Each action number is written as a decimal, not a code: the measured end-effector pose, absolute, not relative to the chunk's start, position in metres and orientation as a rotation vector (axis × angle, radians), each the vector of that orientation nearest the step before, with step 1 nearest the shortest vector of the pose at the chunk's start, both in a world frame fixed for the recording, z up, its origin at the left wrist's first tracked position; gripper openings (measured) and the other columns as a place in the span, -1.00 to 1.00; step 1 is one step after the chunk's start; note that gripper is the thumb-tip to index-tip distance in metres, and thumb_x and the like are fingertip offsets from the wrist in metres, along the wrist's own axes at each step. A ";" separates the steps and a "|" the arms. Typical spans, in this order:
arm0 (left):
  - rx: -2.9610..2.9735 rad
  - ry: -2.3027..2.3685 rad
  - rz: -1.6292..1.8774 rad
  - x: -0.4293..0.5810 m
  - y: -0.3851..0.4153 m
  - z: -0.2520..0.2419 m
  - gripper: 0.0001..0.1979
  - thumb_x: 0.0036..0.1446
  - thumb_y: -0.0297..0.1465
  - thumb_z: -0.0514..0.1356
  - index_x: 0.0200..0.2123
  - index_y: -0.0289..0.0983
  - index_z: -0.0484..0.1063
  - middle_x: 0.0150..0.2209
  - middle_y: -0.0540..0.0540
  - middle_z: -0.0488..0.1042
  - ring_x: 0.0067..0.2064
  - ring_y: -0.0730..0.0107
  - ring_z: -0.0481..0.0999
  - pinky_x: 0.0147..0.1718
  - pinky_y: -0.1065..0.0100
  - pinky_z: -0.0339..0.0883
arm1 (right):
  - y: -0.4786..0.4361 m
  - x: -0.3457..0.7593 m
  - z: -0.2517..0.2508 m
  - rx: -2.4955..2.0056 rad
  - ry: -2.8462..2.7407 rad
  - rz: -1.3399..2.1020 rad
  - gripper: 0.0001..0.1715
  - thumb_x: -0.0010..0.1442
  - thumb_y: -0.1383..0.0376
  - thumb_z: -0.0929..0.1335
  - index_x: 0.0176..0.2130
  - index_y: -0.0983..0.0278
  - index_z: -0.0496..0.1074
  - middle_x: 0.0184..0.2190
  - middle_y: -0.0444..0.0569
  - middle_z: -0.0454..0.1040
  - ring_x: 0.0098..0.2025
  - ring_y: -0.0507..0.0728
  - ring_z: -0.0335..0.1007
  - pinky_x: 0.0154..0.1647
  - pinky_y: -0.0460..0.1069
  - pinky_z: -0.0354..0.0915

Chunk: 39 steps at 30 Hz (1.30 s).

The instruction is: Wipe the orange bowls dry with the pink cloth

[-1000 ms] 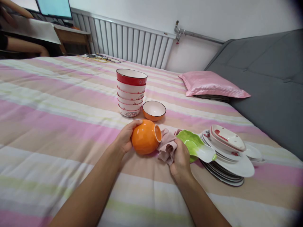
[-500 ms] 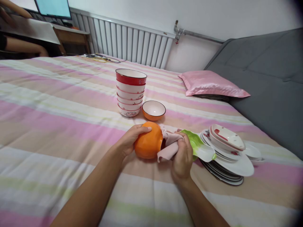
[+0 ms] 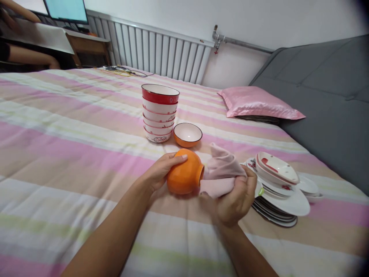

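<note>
My left hand [image 3: 161, 169] is closed on an orange bowl [image 3: 184, 175], thumb on top, with the bowl tipped on its side and its round foot turned right. In my right hand [image 3: 238, 196] a pale pink cloth [image 3: 223, 165] is bunched, its loose end reaching toward the bowl's foot. Just behind sits a second orange bowl [image 3: 188, 132], upright, white inside with a dark rim. Left of that one rises a stack of white and red bowls [image 3: 159, 115]. A green and white dish [image 3: 259, 190] is mostly hidden behind my right hand.
Right of my hands stand piled white plates [image 3: 296, 202] with patterned dishes [image 3: 278, 167] on top. A pink pillow [image 3: 256, 102] lies by the grey headboard [image 3: 323, 84]. Cables [image 3: 123, 71] lie at the bed's far edge near a radiator [image 3: 150, 48]. Another person's arm [image 3: 21, 9] shows at a desk.
My right hand has moved right with the cloth, drawing it out from the bowl's foot and covering most of the green dish. The held bowl has shifted slightly right.
</note>
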<state>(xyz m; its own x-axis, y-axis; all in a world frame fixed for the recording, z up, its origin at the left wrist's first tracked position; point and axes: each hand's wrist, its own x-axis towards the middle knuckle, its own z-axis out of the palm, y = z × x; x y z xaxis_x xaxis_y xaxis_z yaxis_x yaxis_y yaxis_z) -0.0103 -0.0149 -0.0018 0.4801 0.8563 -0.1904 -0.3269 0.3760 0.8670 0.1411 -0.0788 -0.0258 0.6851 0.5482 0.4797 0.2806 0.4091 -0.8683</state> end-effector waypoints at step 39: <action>1.547 0.439 0.192 -0.026 -0.015 -0.005 -0.77 -0.07 -0.26 0.36 -0.33 -0.26 0.62 -0.36 -0.10 0.61 -0.32 0.23 0.55 -0.26 0.31 0.40 | -0.060 0.153 -0.031 -1.210 -1.350 0.591 -0.58 0.34 0.18 0.15 0.07 0.22 0.38 0.09 0.00 0.43 0.14 0.14 0.30 0.19 0.13 0.17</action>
<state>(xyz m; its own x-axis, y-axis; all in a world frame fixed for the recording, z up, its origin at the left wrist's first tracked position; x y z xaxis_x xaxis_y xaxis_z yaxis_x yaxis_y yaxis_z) -0.0261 -0.0154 -0.0051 0.9083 0.3898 -0.1519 0.1530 0.0285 0.9878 0.1534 -0.0596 -0.0307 0.2055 0.8901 0.4067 0.3048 0.3367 -0.8909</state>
